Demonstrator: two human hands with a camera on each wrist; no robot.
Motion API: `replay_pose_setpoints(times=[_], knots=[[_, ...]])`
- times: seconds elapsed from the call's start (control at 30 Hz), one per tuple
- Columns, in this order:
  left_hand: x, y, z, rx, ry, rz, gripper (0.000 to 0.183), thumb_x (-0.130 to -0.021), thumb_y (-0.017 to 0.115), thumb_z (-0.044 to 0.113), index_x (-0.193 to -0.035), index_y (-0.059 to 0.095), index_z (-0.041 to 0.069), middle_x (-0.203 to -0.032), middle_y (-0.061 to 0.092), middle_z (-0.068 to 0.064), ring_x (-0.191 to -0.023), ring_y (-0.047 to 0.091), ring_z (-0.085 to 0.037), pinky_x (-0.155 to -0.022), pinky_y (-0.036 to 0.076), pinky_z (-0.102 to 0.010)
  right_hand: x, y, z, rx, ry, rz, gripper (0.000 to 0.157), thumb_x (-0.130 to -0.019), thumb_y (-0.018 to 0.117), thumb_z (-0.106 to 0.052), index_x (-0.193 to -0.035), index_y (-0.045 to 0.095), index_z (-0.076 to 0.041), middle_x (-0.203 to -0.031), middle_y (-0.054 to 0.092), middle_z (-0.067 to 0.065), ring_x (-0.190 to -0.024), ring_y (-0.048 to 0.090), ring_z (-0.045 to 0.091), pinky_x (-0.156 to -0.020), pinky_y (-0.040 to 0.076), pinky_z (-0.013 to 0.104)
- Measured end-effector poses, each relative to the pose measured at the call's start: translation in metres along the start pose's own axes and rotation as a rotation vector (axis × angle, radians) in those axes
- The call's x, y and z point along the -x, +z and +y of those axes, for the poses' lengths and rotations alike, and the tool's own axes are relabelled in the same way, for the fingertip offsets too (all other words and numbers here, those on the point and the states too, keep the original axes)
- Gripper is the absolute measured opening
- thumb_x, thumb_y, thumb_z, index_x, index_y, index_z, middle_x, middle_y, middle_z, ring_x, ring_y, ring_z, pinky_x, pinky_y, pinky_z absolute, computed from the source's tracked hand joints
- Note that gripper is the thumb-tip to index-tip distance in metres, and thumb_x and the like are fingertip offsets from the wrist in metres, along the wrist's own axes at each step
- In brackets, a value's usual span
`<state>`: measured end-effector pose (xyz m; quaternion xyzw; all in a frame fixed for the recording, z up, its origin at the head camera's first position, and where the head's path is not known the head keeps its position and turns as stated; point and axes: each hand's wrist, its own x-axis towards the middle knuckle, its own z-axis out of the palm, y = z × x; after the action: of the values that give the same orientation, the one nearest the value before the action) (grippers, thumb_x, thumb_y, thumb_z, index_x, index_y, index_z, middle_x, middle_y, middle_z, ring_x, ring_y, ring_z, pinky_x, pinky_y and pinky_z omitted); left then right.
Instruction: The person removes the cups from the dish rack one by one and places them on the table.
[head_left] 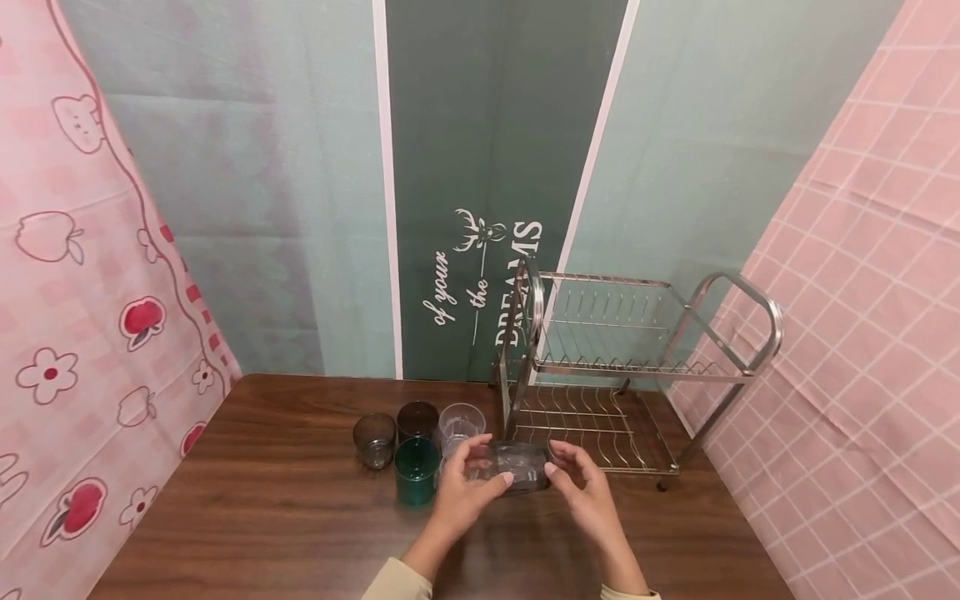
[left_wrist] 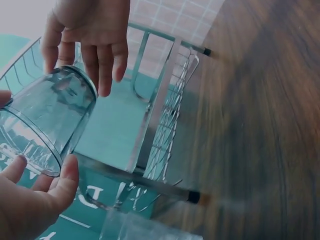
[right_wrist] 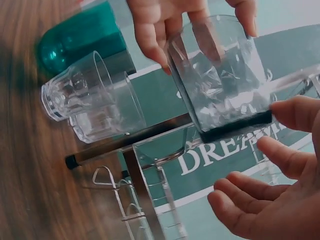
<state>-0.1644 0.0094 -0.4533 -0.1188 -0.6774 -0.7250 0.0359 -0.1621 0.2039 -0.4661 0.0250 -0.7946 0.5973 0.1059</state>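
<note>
A smoky grey drinking glass lies on its side in the air between both hands, over the table. My left hand grips it by the rim end, thumb in front and fingers behind. At the thick base, my right hand holds it between thumb and fingertips; in the right wrist view the other fingers of the right hand stand away from the glass. Left of the hands are a green glass, a smoky glass, a dark glass and a clear glass. A second clear glass shows in the right wrist view.
A two-tier metal dish rack stands at the back right of the wooden table, just behind the hands. Printed cloths hang at the back and on both sides, pink ones at left and right.
</note>
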Motion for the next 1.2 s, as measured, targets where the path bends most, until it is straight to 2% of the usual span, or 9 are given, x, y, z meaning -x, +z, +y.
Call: replay_pose_setpoints(times=[0.07,0.23,0.3,0.4,0.57,0.7,0.87,1.03,1.2], knots=[[0.001,-0.004,0.001,-0.041,0.034,0.009,0.051,-0.073,0.074,0.005,-0.120,0.054,0.000,-0.112,0.052,-0.023,-0.099,0.049,-0.038,-0.071,0.050,-0.031,0.000,0.001,-0.002,0.085,-0.029,-0.008,0.035,-0.087,0.064,-0.011,-0.120,0.056,-0.003,-0.119,0.055,0.013,-0.110,0.052,0.031,-0.084,0.045,0.034],[0.001,-0.015,-0.012,-0.205,0.129,0.036,0.055,-0.069,0.080,0.012,-0.119,0.058,0.010,-0.107,0.054,-0.012,-0.097,0.051,-0.033,-0.065,0.052,-0.038,0.002,0.003,-0.009,0.304,-0.153,-0.031,0.034,-0.083,0.070,-0.012,-0.115,0.061,-0.007,-0.120,0.054,0.011,-0.106,0.052,0.031,-0.079,0.047,0.044],[0.000,-0.021,-0.018,-0.259,0.153,0.042,0.056,-0.068,0.082,0.018,-0.119,0.058,0.016,-0.105,0.054,-0.009,-0.098,0.052,-0.030,-0.064,0.052,-0.038,0.002,0.005,-0.010,0.359,-0.199,-0.044,0.035,-0.081,0.071,-0.010,-0.114,0.061,-0.007,-0.121,0.053,0.013,-0.106,0.052,0.033,-0.079,0.046,0.047],[0.002,-0.028,-0.017,-0.303,0.191,0.051,0.057,-0.066,0.084,0.024,-0.118,0.060,0.021,-0.103,0.054,-0.007,-0.095,0.053,-0.026,-0.063,0.052,-0.035,0.002,0.008,-0.014,0.419,-0.250,-0.085,0.036,-0.080,0.071,-0.008,-0.114,0.061,-0.007,-0.124,0.051,0.017,-0.108,0.052,0.037,-0.081,0.044,0.054],[0.005,-0.041,-0.010,-0.402,0.224,0.069,0.055,-0.065,0.084,0.031,-0.115,0.063,0.022,-0.099,0.053,-0.002,-0.089,0.054,-0.024,-0.067,0.049,-0.036,0.001,0.013,-0.021,0.514,-0.288,-0.171,0.037,-0.080,0.071,-0.011,-0.115,0.061,-0.009,-0.123,0.051,0.020,-0.112,0.049,0.039,-0.086,0.039,0.057],[0.008,-0.051,-0.003,-0.478,0.200,0.067,0.057,-0.062,0.084,0.034,-0.115,0.064,0.023,-0.097,0.052,0.002,-0.088,0.054,-0.023,-0.074,0.045,-0.041,0.001,0.017,-0.026,0.588,-0.286,-0.270,0.038,-0.082,0.070,-0.017,-0.117,0.060,-0.008,-0.123,0.050,0.021,-0.112,0.048,0.040,-0.087,0.039,0.056],[0.013,-0.066,0.005,-0.551,0.147,0.056,0.057,-0.060,0.084,0.035,-0.113,0.065,0.022,-0.098,0.052,0.000,-0.087,0.053,-0.022,-0.073,0.044,-0.039,0.001,0.023,-0.024,0.627,-0.314,-0.371,0.039,-0.082,0.069,-0.020,-0.118,0.058,-0.006,-0.119,0.051,0.021,-0.109,0.050,0.038,-0.085,0.042,0.054],[0.018,-0.077,0.013,-0.657,0.091,0.036,0.057,-0.061,0.083,0.038,-0.112,0.065,0.019,-0.097,0.051,0.000,-0.089,0.051,-0.021,-0.074,0.043,-0.041,0.002,0.031,-0.021,0.661,-0.381,-0.379,0.040,-0.081,0.070,-0.020,-0.116,0.059,-0.006,-0.117,0.052,0.021,-0.107,0.051,0.036,-0.084,0.043,0.051],[0.021,-0.086,0.019,-0.713,0.026,-0.012,0.057,-0.062,0.082,0.040,-0.113,0.065,0.020,-0.097,0.049,0.005,-0.095,0.051,-0.023,-0.077,0.044,-0.043,0.002,0.039,-0.023,0.694,-0.400,-0.373,0.039,-0.080,0.070,-0.020,-0.115,0.059,-0.006,-0.118,0.051,0.024,-0.108,0.051,0.038,-0.083,0.043,0.052]])
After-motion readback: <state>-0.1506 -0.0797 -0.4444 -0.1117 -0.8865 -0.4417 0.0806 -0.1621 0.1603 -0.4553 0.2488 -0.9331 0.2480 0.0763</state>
